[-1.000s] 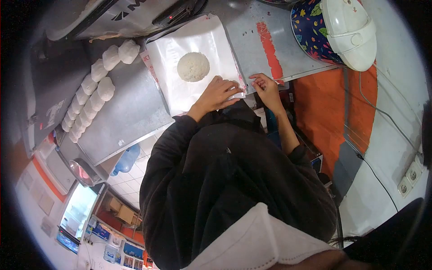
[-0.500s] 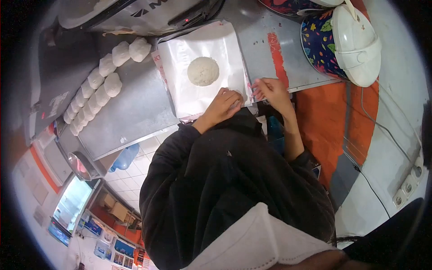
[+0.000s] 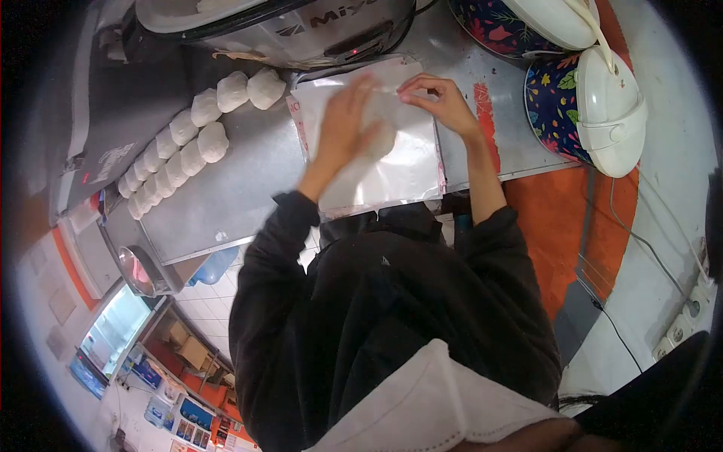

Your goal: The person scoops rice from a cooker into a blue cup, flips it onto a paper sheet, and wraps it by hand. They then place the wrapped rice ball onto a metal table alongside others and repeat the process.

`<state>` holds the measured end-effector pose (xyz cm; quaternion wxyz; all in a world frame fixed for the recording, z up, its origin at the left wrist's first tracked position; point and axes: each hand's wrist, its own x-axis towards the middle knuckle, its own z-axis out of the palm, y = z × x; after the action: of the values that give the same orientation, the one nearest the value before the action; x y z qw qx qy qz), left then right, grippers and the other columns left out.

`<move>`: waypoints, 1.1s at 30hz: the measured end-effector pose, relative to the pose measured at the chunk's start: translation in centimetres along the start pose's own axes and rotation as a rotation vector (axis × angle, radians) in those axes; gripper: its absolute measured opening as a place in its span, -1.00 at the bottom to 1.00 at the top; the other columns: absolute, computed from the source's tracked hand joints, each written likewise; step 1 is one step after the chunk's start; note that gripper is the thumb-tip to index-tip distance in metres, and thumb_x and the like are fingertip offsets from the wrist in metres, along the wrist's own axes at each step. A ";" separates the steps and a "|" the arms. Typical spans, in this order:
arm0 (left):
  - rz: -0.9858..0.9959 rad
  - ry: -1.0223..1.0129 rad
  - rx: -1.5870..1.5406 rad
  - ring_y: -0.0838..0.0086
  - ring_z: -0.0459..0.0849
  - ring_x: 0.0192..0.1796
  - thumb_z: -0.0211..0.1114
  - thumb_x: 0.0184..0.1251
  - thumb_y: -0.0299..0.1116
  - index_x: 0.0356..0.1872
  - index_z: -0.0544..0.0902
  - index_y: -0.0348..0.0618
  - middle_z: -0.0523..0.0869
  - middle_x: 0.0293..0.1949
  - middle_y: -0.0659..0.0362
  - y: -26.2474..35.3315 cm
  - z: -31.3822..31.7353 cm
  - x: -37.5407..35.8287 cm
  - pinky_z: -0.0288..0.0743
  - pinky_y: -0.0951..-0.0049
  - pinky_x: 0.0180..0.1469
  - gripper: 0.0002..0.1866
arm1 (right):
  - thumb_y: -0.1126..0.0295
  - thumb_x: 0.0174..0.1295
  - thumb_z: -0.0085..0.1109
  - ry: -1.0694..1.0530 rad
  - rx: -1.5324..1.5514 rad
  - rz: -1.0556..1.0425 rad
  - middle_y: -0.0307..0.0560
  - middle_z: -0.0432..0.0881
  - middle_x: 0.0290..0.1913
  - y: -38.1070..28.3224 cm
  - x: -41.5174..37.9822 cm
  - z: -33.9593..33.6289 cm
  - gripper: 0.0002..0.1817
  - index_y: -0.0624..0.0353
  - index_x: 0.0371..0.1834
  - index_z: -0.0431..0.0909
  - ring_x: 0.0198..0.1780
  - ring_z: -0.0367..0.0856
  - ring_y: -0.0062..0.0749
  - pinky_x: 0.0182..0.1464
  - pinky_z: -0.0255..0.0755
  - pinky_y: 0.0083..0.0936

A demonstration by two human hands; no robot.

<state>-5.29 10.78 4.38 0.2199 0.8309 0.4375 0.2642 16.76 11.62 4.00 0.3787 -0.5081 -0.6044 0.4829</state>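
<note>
A stack of white wrapping paper [image 3: 410, 177] lies on the metal counter. The rounded mound of rice [image 3: 382, 141] on it now looks pale and smooth, seemingly under a layer of paper, and its left part is hidden by my hand. My left hand [image 3: 343, 128] is over the paper beside the mound, its fingers smeared by motion. Just beyond the mound, my right hand [image 3: 444, 104] pinches thumb and fingers together at what appears to be the far paper edge.
Two rows of white wrapped bundles [image 3: 183, 128] sit on the counter [image 3: 226, 177] at left. Behind the paper stands a large rice cooker [image 3: 324, 38]. Flower-patterned buckets with white lids [image 3: 553, 102] are at right. Cables [image 3: 648, 226] run down the wall to sockets.
Both hands have moved from the near edge of the paper to its far part. The rice has gone from fully bare to partly hidden, seemingly covered with paper. The camera view has shifted.
</note>
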 end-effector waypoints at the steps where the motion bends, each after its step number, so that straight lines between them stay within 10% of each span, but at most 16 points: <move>1: 0.032 0.087 0.155 0.33 0.60 -0.08 0.33 0.04 -0.34 -0.08 0.57 -0.01 0.66 -0.15 0.23 -0.4 -1.9 1.8 0.27 0.21 0.16 -0.65 | 0.35 0.04 0.37 -0.170 0.167 0.027 -0.03 0.66 -0.20 0.2 -0.1 -0.2 -0.71 0.24 -0.18 0.63 -0.08 0.57 -0.42 0.01 0.40 -0.48; 5: 0.273 -0.490 0.333 0.33 0.65 -0.16 0.35 0.00 -0.33 -0.05 0.56 0.04 0.69 -0.28 0.27 -3.6 -3.4 3.9 0.27 0.20 0.16 -0.60 | 0.34 0.02 0.39 -0.262 0.203 0.049 -0.01 0.66 -0.22 1.7 0.4 -0.2 -0.60 0.23 -0.07 0.59 -0.15 0.61 -0.37 -0.03 0.43 -0.46; 8: 0.014 -1.119 0.115 0.33 0.65 -0.15 0.28 0.10 -0.22 0.01 0.53 0.04 0.68 -0.20 0.24 -1.4 -4.8 7.1 0.26 0.19 0.15 -0.60 | 0.38 0.00 0.39 -0.388 -0.231 0.231 0.02 0.66 -0.25 3.3 0.3 -0.4 -0.52 0.26 0.02 0.51 -0.24 0.64 -0.29 -0.12 0.47 -0.42; 13: -0.071 -1.143 -0.131 0.20 0.16 0.42 -0.01 0.42 -0.07 0.40 0.19 -0.05 0.26 0.35 0.05 -5.4 -1.9 7.5 0.01 0.34 0.42 -0.41 | 0.51 0.06 0.27 0.392 -0.120 0.421 -0.01 0.64 -0.23 -0.3 -4.8 2.4 -0.69 0.25 -0.09 0.53 -0.33 0.59 -0.37 -0.25 0.46 -0.49; 19: -0.068 -1.160 -0.733 0.36 0.07 0.47 -0.21 0.54 -0.16 0.39 0.22 -0.06 0.16 0.44 0.17 -3.7 -3.0 4.8 -0.15 0.42 0.47 -0.52 | 0.56 0.18 0.10 0.261 -0.326 0.149 -0.01 0.64 -0.20 -0.3 -10.3 5.3 -0.76 0.22 -0.07 0.59 -0.39 0.53 -0.33 -0.31 0.44 -0.47; 24: -0.108 -1.166 -0.758 0.36 0.13 0.45 -0.12 0.52 -0.15 0.37 0.26 -0.11 0.25 0.40 0.11 -4.6 -2.6 4.5 -0.06 0.44 0.44 -0.51 | 0.56 0.20 0.03 0.425 -0.240 0.285 0.12 0.65 -0.22 -1.1 -11.2 5.5 -0.73 0.15 -0.06 0.61 -0.20 0.61 -0.08 -0.10 0.44 -0.39; 26: -0.354 -1.051 -0.434 0.37 0.23 0.39 -0.01 0.46 -0.05 0.34 0.30 -0.19 0.36 0.32 0.04 -4.6 -2.2 4.1 0.06 0.46 0.40 -0.44 | 0.52 0.25 0.03 0.122 -0.128 0.247 0.09 0.65 -0.11 -0.6 -11.5 5.6 -0.66 0.12 0.09 0.55 -0.23 0.62 -0.34 -0.11 0.45 -0.48; 33: -0.343 -1.187 -0.632 0.39 0.31 0.33 -0.03 0.48 -0.08 0.35 0.29 -0.16 0.43 0.27 0.06 -6.6 -0.1 4.8 0.09 0.45 0.38 -0.46 | 0.48 0.24 0.06 -0.023 -0.308 0.515 0.14 0.55 0.11 -1.3 -7.2 5.0 -0.60 0.05 0.18 0.49 0.04 0.60 -0.18 0.13 0.39 -0.45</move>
<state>-7.09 18.27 1.77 0.6922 0.6501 0.2705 -0.1586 13.15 3.52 4.25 0.1553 -0.6906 -0.5259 0.4716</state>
